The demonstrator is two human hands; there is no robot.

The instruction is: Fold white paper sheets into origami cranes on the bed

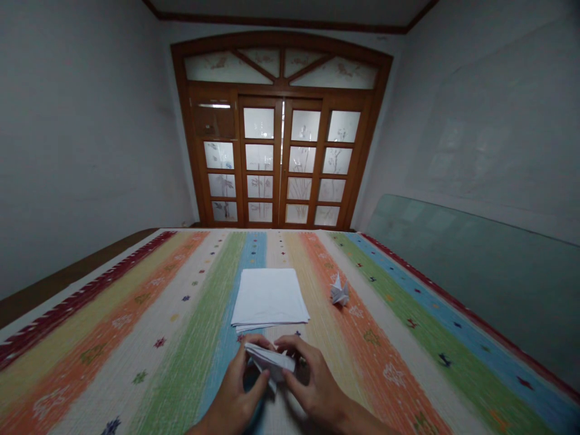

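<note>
A partly folded piece of white paper is held up between both hands near the front of the table. My left hand grips its left side, with the thumb in front and the fingers behind. On the right side my right hand pinches it between thumb and fingers. The folded layers open out a little, and one pointed part hangs down between the thumbs. Just beyond the hands lies a stack of white square sheets. A folded paper crane stands to the right of the stack.
A striped, colourful cloth covers the table. Along the right side runs a pale green panel. Wooden doors with glass panes stand beyond the far edge, between white walls.
</note>
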